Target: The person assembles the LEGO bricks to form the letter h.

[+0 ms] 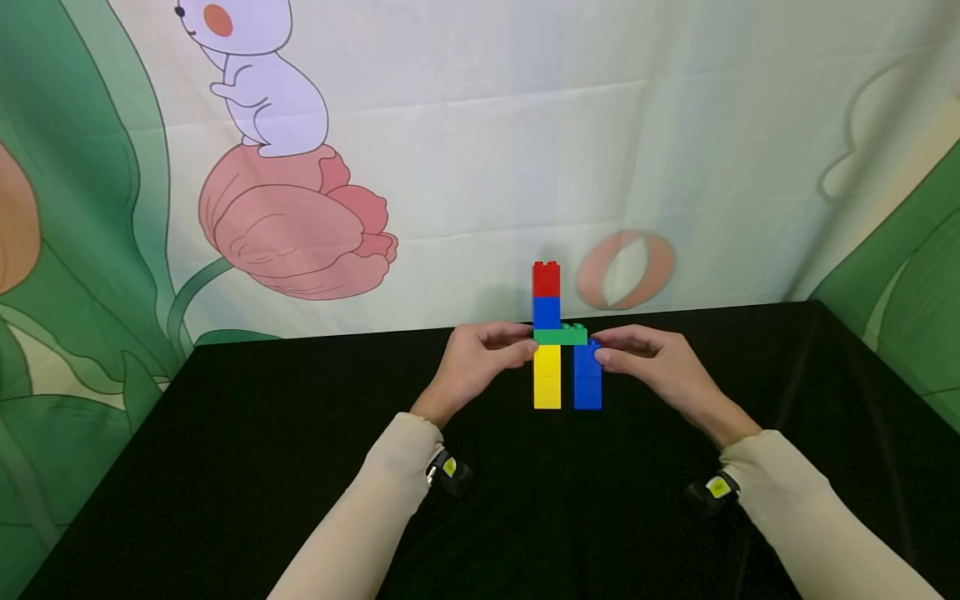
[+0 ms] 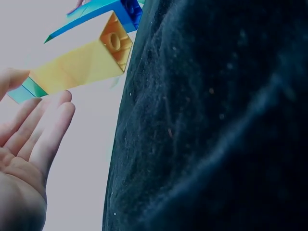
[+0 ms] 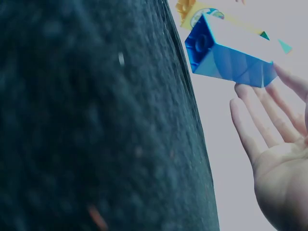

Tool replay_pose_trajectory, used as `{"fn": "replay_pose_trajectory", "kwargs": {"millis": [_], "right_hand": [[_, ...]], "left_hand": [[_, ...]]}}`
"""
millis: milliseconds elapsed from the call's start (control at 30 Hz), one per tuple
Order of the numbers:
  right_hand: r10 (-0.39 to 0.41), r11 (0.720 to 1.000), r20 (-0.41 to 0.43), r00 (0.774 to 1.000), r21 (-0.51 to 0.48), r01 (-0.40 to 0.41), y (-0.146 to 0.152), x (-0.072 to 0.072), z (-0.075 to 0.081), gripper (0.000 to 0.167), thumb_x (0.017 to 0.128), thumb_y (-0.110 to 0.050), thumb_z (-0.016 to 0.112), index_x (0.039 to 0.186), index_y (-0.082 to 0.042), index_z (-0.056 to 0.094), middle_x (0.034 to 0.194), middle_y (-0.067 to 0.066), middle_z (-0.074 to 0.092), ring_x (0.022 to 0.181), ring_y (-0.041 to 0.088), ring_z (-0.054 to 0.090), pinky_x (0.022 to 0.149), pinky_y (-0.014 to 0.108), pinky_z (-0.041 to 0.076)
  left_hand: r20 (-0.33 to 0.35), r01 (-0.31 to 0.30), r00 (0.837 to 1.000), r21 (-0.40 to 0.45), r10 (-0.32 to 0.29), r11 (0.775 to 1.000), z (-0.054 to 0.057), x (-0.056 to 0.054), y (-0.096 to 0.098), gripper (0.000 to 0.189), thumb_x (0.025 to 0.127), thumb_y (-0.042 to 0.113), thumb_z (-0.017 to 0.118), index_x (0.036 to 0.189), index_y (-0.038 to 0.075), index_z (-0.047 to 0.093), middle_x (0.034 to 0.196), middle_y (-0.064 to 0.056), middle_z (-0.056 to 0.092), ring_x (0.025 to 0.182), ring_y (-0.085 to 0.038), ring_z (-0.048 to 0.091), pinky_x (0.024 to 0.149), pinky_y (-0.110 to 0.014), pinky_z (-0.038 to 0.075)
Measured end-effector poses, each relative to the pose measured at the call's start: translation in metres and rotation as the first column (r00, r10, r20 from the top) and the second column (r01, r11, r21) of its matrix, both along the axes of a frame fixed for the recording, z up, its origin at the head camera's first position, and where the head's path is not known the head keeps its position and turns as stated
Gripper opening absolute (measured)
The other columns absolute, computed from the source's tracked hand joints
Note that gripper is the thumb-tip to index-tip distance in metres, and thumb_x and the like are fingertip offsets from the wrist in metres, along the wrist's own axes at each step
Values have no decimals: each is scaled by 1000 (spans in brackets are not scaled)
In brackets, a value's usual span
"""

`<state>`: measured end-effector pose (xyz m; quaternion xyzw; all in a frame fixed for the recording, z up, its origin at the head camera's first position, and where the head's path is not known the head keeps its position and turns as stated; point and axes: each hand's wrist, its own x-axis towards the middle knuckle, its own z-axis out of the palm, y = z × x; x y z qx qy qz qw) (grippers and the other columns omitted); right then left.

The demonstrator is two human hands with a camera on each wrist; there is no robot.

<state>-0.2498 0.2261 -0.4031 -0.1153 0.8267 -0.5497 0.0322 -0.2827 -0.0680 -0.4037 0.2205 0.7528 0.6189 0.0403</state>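
A structure of toy building bricks is held up in front of me, its hollow undersides showing in both wrist views. A yellow brick column (image 1: 547, 379) stands on the left, with a long green brick (image 1: 573, 336) across its top. Above that sit a blue brick (image 1: 547, 313) and a red brick (image 1: 547, 280). On the right, a blue brick column (image 1: 587, 379) hangs under the green brick's end. My left hand (image 1: 480, 358) pinches the structure where green meets yellow. My right hand (image 1: 660, 362) pinches the upper blue column between thumb and fingers.
Black cloth (image 1: 300, 483) covers the table below the hands. Behind it hangs a pale printed curtain (image 1: 480, 167) with a cartoon animal and flowers. Each wrist wears a strapped device, one on the left (image 1: 452, 468) and one on the right (image 1: 716, 487).
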Motion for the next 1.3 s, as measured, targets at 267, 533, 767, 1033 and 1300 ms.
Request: {"fn": "replay_pose_trajectory", "kwargs": {"millis": [267,533,767,1033,1300], "right_hand": [[-22,998,58,998,-62,25,-5,0,-2,56,100,-42,75,142,-6,62,138,16,66,115,25,72,98,30,57],[-1,996,94,996,-83,9,-4,-2,-5,58,103,-45,71,144,-4,61,140,17,65,116,24,72,99,30,57],[20,995,135,991,-100,-7,-6,-4,-7,60,102,-41,74,146,-4,59,143,19,63,118,24,71,100,31,57],[37,994,156,987,-110,-20,-9,-6,-13,62,101,-38,74,149,-3,56,146,21,59,122,28,69,99,31,57],[70,993,172,983,-111,-51,-13,-6,-17,61,103,-33,73,151,-2,53,149,23,56,125,30,66,99,31,57]], "left_hand": [[82,-23,996,45,19,999,-1,-2,0,34,99,19,77,127,0,75,114,-11,78,99,-26,78,87,-35,63],[138,-34,990,46,27,998,-2,-4,1,34,100,20,77,127,-2,74,113,-13,78,98,-27,78,86,-37,63],[177,-45,984,48,36,998,-4,-5,-1,34,101,21,76,126,-3,74,112,-14,78,97,-27,79,85,-37,64],[238,-60,970,34,51,998,-5,-3,-4,37,99,25,79,126,-1,74,111,-12,78,96,-28,79,85,-37,64],[276,-68,959,-4,66,998,-7,-4,-7,35,100,23,77,125,-2,74,109,-13,78,95,-28,78,85,-36,64]]}}
